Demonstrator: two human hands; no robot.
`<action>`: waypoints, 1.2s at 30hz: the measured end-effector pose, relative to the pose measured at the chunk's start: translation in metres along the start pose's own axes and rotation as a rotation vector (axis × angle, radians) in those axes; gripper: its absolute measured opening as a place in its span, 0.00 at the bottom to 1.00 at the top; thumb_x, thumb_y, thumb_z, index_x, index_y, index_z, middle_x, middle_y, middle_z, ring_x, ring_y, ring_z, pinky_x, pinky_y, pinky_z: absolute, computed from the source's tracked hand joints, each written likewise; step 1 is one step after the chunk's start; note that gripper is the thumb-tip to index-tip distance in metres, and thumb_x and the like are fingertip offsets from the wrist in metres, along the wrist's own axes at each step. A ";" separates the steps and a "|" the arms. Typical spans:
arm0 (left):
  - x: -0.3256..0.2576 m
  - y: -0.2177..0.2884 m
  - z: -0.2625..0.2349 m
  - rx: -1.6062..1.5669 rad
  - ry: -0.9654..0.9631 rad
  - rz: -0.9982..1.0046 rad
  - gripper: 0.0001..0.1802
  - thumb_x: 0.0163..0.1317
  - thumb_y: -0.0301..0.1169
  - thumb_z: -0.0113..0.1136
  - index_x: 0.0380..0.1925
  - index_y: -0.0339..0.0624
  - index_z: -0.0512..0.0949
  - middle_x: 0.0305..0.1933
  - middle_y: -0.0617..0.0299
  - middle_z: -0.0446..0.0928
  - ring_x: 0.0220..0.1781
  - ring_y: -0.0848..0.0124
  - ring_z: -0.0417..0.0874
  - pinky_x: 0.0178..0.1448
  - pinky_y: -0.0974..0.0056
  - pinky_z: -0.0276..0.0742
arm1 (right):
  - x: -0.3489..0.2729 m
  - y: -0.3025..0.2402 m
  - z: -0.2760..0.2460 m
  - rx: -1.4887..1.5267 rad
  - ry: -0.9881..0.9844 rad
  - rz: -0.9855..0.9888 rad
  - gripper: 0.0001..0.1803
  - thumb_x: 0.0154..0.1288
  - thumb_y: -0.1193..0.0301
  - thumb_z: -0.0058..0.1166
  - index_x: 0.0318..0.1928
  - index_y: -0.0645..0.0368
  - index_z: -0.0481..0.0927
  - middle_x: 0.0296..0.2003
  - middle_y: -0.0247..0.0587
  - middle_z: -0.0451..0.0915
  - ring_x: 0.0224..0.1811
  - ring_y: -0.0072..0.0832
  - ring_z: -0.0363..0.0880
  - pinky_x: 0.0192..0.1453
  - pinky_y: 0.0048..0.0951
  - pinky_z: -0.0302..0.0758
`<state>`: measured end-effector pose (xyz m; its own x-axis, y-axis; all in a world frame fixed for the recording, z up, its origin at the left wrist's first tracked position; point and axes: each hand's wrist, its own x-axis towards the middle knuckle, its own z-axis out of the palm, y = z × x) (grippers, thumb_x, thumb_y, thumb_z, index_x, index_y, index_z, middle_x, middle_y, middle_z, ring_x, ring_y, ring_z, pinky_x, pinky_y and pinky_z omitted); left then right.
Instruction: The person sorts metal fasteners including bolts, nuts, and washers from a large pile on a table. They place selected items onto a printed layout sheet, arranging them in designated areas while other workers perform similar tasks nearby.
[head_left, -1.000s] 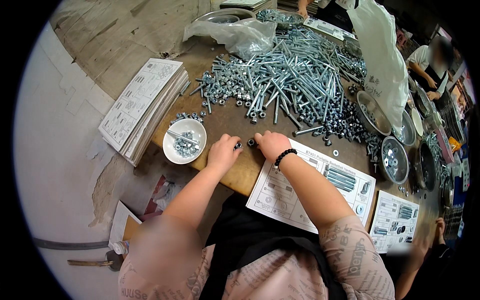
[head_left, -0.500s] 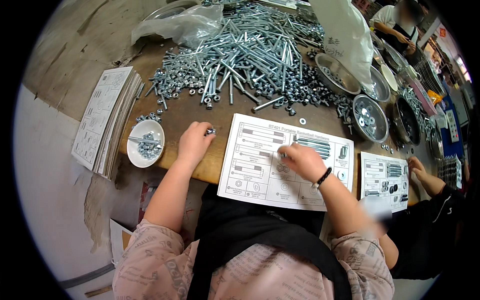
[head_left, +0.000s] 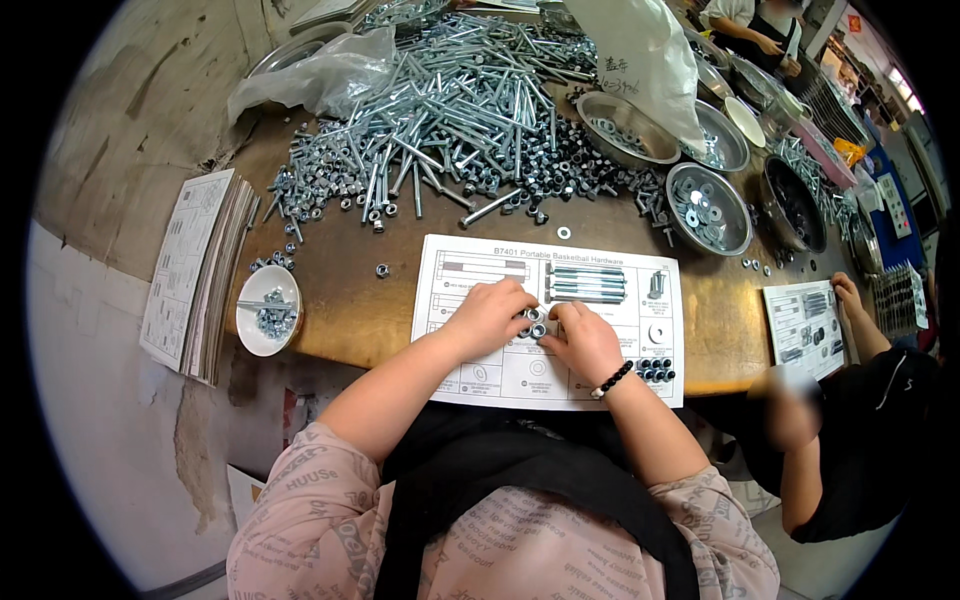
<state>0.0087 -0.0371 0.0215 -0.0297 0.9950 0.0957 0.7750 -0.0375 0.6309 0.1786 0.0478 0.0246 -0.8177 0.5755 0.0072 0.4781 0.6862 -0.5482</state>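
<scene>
- Left hand point(head_left: 490, 317) bends down at the silver nuts point(head_left: 538, 330); I cannot tell whether it grips any
- Right hand point(head_left: 585, 345) is beside them, thumb and forefinger apart
- Nuts lie between both hands on the printed sheet point(head_left: 600, 396), near the long bolts point(head_left: 587, 283)

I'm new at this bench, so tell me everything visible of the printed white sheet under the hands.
The white sheet, apparently paper or card, is flat and rectangular, with dark lettering and drawings in ruled boxes. It lies on the brown table, jutting past its front edge. Long silver bolts, a washer, dark nuts and, between left hand and right hand, silver nuts rest on it. The hands hide part.
</scene>
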 end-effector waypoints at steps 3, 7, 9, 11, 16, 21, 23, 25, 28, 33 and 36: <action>-0.006 0.004 -0.003 -0.003 0.002 0.031 0.21 0.45 0.32 0.64 0.42 0.44 0.74 0.41 0.58 0.72 0.44 0.58 0.74 0.50 0.58 0.67 | 0.000 -0.001 0.002 0.047 0.088 -0.021 0.21 0.46 0.65 0.63 0.43 0.54 0.74 0.31 0.41 0.74 0.33 0.40 0.75 0.36 0.36 0.73; -0.013 0.005 0.004 -0.004 0.048 0.013 0.25 0.42 0.31 0.66 0.43 0.45 0.71 0.42 0.60 0.71 0.44 0.60 0.73 0.52 0.58 0.64 | 0.001 -0.004 -0.003 -0.018 -0.010 -0.025 0.24 0.46 0.64 0.63 0.45 0.53 0.73 0.30 0.39 0.74 0.33 0.39 0.75 0.35 0.36 0.73; -0.013 0.003 0.007 -0.026 0.074 0.020 0.24 0.41 0.30 0.67 0.42 0.45 0.70 0.41 0.60 0.71 0.44 0.60 0.73 0.51 0.58 0.64 | 0.002 -0.004 -0.003 -0.039 -0.026 -0.019 0.24 0.45 0.63 0.63 0.45 0.53 0.73 0.30 0.39 0.74 0.33 0.39 0.75 0.35 0.36 0.72; -0.014 0.002 0.010 -0.038 0.099 0.040 0.24 0.41 0.29 0.67 0.41 0.44 0.70 0.41 0.60 0.71 0.43 0.60 0.73 0.50 0.58 0.65 | 0.002 -0.004 -0.002 -0.031 -0.026 -0.012 0.24 0.45 0.63 0.63 0.45 0.53 0.73 0.30 0.39 0.74 0.33 0.39 0.75 0.35 0.36 0.72; -0.012 -0.001 0.012 -0.050 0.129 0.096 0.25 0.40 0.28 0.67 0.41 0.42 0.70 0.40 0.59 0.71 0.39 0.62 0.74 0.47 0.60 0.67 | 0.002 -0.002 0.000 -0.009 -0.021 -0.003 0.25 0.45 0.62 0.64 0.46 0.53 0.73 0.31 0.40 0.74 0.33 0.39 0.75 0.35 0.36 0.72; -0.024 -0.008 -0.035 -0.138 0.282 -0.138 0.22 0.42 0.28 0.65 0.40 0.40 0.71 0.40 0.57 0.70 0.37 0.65 0.74 0.43 0.62 0.71 | 0.001 0.000 -0.009 0.121 -0.076 0.058 0.27 0.46 0.64 0.64 0.48 0.55 0.72 0.29 0.39 0.74 0.31 0.34 0.74 0.34 0.33 0.71; -0.039 -0.023 -0.049 -0.060 0.411 -0.206 0.19 0.44 0.27 0.63 0.38 0.38 0.71 0.40 0.57 0.70 0.37 0.64 0.74 0.43 0.63 0.71 | -0.002 0.000 -0.013 0.180 -0.054 0.068 0.25 0.47 0.65 0.63 0.47 0.57 0.73 0.28 0.39 0.74 0.28 0.31 0.73 0.32 0.31 0.70; -0.058 -0.039 -0.053 -0.049 0.503 -0.276 0.16 0.47 0.25 0.60 0.38 0.37 0.71 0.38 0.57 0.69 0.39 0.66 0.73 0.44 0.65 0.71 | -0.003 -0.002 -0.012 0.216 -0.023 0.067 0.23 0.48 0.66 0.62 0.46 0.57 0.74 0.27 0.39 0.74 0.27 0.31 0.73 0.31 0.30 0.70; -0.087 -0.045 -0.056 -0.117 0.487 -0.364 0.15 0.48 0.23 0.58 0.38 0.36 0.71 0.38 0.58 0.69 0.38 0.69 0.74 0.42 0.67 0.71 | -0.001 -0.006 -0.009 0.301 0.000 0.052 0.19 0.50 0.68 0.61 0.44 0.58 0.75 0.24 0.39 0.73 0.24 0.29 0.71 0.29 0.28 0.69; -0.119 -0.036 -0.083 -0.210 0.577 -0.377 0.13 0.51 0.22 0.58 0.39 0.38 0.72 0.37 0.63 0.72 0.32 0.78 0.73 0.37 0.74 0.70 | -0.007 -0.009 -0.006 0.432 -0.018 -0.016 0.15 0.51 0.73 0.59 0.42 0.59 0.75 0.22 0.35 0.70 0.23 0.25 0.68 0.29 0.25 0.67; -0.142 -0.053 -0.125 -0.115 0.795 -0.518 0.14 0.52 0.22 0.58 0.40 0.38 0.73 0.31 0.64 0.75 0.29 0.77 0.73 0.35 0.72 0.71 | -0.009 -0.008 -0.004 0.517 -0.023 -0.032 0.14 0.52 0.75 0.58 0.41 0.59 0.75 0.24 0.35 0.70 0.24 0.23 0.68 0.29 0.24 0.67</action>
<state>-0.1070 -0.1882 0.0705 -0.8046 0.5379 0.2515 0.4795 0.3387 0.8096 0.1830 0.0388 0.0324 -0.8391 0.5438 0.0154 0.2366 0.3904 -0.8897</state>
